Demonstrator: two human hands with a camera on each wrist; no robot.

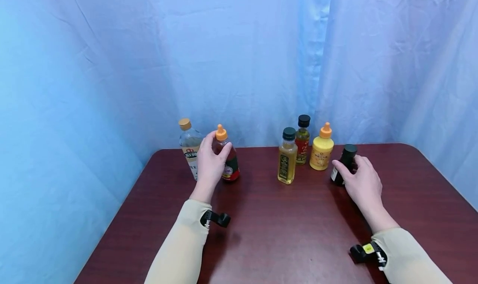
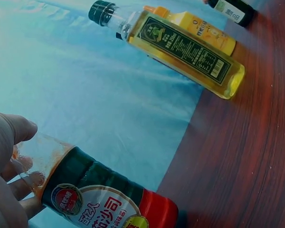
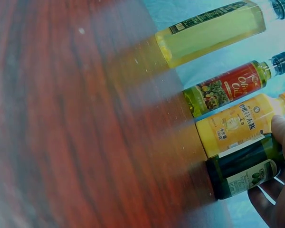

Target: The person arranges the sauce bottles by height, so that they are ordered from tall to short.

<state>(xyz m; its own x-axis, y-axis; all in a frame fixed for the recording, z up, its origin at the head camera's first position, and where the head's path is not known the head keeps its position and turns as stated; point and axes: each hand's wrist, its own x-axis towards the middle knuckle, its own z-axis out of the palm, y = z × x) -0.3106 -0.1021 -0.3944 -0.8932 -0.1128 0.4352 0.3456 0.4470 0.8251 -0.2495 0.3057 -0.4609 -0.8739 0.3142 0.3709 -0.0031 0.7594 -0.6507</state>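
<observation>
My left hand point(image 1: 215, 152) grips a dark red sauce bottle point(image 1: 229, 165) with an orange nozzle cap, upright at the table's back left. In the left wrist view my fingers point(image 2: 7, 161) wrap its upper part, above the red and white label of the sauce bottle point(image 2: 99, 202). My right hand point(image 1: 351, 165) holds a small dark green bottle point(image 1: 344, 161) with a black cap at the back right, thumb on its left side. The right wrist view shows that dark bottle point(image 3: 242, 173) with my fingers point(image 3: 275, 194) curled round it.
Between my hands stand a pale yellow oil bottle point(image 1: 287, 157), an olive oil bottle with a red label point(image 1: 303, 139) and a yellow squeeze bottle point(image 1: 321, 149). A clear bottle point(image 1: 188, 143) stands behind my left hand. Blue cloth rises behind the dark wood table point(image 1: 284, 226).
</observation>
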